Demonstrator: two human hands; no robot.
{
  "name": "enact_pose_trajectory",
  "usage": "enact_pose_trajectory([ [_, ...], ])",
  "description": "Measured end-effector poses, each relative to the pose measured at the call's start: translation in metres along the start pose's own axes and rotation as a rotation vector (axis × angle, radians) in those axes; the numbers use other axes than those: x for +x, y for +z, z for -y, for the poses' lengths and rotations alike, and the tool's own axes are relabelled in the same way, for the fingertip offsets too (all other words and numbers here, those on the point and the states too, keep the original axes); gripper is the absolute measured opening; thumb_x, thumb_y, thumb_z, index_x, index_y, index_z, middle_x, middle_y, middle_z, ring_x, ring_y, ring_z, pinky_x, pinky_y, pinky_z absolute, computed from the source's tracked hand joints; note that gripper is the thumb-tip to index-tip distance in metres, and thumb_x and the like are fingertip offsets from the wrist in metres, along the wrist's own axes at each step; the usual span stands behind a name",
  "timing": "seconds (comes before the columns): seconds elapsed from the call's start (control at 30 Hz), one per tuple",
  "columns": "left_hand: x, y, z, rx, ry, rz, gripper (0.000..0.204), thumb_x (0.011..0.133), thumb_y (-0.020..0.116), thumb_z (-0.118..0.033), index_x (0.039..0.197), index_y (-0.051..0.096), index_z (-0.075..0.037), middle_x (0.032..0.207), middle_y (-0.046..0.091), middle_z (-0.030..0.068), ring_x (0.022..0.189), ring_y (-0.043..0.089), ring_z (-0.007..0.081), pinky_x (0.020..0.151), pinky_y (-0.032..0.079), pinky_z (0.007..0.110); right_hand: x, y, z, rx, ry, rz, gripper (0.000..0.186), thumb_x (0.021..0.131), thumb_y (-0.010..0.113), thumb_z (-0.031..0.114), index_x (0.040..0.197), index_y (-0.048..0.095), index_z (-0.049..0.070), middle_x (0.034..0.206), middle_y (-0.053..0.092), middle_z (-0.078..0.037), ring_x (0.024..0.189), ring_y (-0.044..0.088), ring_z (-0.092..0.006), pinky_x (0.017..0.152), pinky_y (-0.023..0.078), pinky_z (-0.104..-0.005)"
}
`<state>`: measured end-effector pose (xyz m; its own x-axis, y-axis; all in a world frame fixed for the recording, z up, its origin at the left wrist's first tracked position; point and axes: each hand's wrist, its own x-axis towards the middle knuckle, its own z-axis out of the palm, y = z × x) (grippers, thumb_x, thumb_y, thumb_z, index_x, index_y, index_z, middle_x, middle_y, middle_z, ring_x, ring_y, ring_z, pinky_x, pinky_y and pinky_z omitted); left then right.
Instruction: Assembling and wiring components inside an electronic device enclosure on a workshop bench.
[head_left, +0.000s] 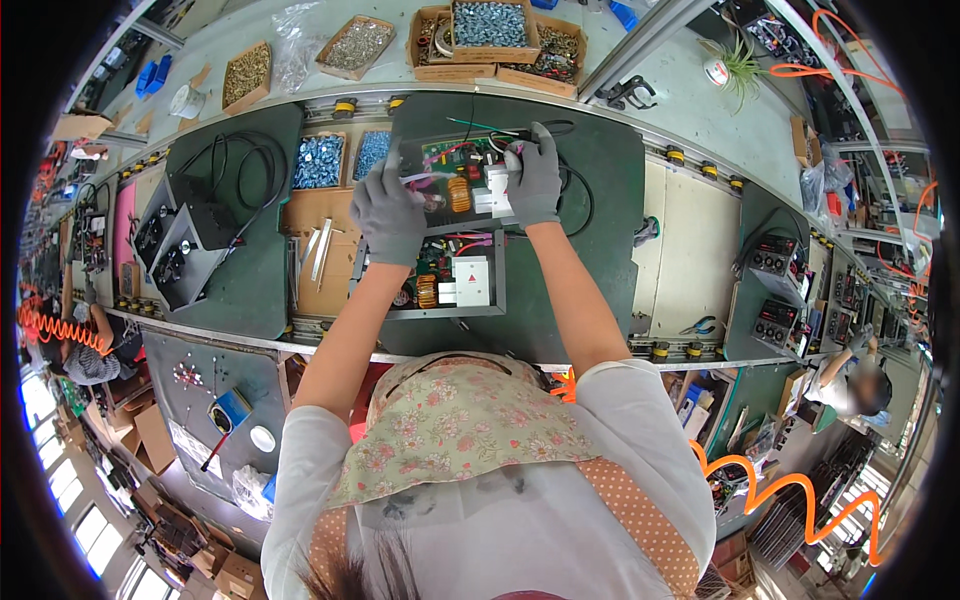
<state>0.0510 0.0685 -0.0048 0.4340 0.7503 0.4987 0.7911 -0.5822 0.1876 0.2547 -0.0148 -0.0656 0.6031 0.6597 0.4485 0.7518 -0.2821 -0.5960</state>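
Both my hands wear grey gloves over an open metal case [415,148] with a green circuit board, a copper coil [458,194] and a white block [492,192]. My left hand [390,215] is at the case's left side, fingers apart and slightly blurred, close to pink and white wires [428,178]. On the right side, my right hand [535,180] rests beside the white block, thumb and forefinger apart, near a thin black cable [577,180]. Closer to me sits a second similar case [500,308], with its own coil [427,291] and white block [472,281]; neither hand touches it.
The cases lie on a dark green board [612,250]. To the left are trays of blue parts [320,162], metal strips [322,250] and another black unit [205,225]. Boxes of screws [357,46] line the far shelf. Pliers [699,325] lie right; co-workers sit at both sides.
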Motion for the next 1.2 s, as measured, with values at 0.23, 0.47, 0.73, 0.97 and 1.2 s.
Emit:
enact_pose_trajectory([
  [0.23, 0.038, 0.016, -0.014, -0.272, 0.147, 0.393, 0.044, 0.079, 0.07, -0.015, 0.122, 0.062, -0.014, 0.098, 0.068, 0.0081, 0.094, 0.065, 0.0248, 0.082, 0.05, 0.039, -0.023, 0.003, 0.005, -0.074, 0.116, -0.058, 0.02, 0.094, 0.06, 0.031, 0.103, 0.063, 0.013, 0.143, 0.046, -0.017, 0.107, 0.062, -0.0391, 0.073, 0.056, -0.0452],
  [0.47, 0.059, 0.044, -0.033, -1.028, -0.129, 0.486, 0.033, 0.085, 0.071, -0.014, 0.118, 0.071, -0.012, 0.096, 0.065, 0.0045, 0.089, 0.065, 0.0183, 0.081, 0.052, 0.029, -0.032, 0.002, 0.006, -0.075, 0.205, -0.017, 0.018, 0.095, 0.056, 0.031, 0.106, 0.059, 0.017, 0.143, 0.049, -0.017, 0.102, 0.066, -0.0344, 0.068, 0.057, -0.0429],
  [0.73, 0.062, 0.084, -0.055, -0.949, 0.01, 0.623, 0.032, 0.086, 0.073, -0.023, 0.115, 0.072, -0.011, 0.102, 0.068, 0.0046, 0.099, 0.064, 0.0159, 0.083, 0.051, 0.028, -0.037, 0.005, -0.005, -0.08, 0.232, 0.026, 0.022, 0.085, 0.061, 0.02, 0.107, 0.059, 0.017, 0.139, 0.052, -0.017, 0.084, 0.068, -0.0354, 0.067, 0.055, -0.0451],
  [0.97, 0.068, 0.087, -0.073, -0.202, 0.648, 0.324, 0.023, 0.079, 0.07, -0.027, 0.099, 0.072, -0.016, 0.09, 0.063, 0.0016, 0.089, 0.063, 0.021, 0.072, 0.053, 0.036, -0.037, 0.004, -0.002, -0.128, 0.197, -0.012, 0.017, 0.092, 0.057, 0.028, 0.105, 0.06, 0.018, 0.131, 0.058, -0.01, 0.084, 0.068, -0.0322, 0.062, 0.054, -0.0413],
  [1.2, 0.064, 0.088, -0.075, 0.029, 0.788, 0.334, 0.012, 0.079, 0.063, -0.019, 0.089, 0.065, -0.013, 0.091, 0.059, 0.0025, 0.09, 0.06, 0.0201, 0.071, 0.051, 0.033, -0.034, 0.0, 0.001, -0.061, 0.244, 0.042, 0.023, 0.084, 0.063, 0.021, 0.107, 0.062, 0.018, 0.138, 0.053, -0.016, 0.08, 0.068, -0.0351, 0.068, 0.054, -0.045],
])
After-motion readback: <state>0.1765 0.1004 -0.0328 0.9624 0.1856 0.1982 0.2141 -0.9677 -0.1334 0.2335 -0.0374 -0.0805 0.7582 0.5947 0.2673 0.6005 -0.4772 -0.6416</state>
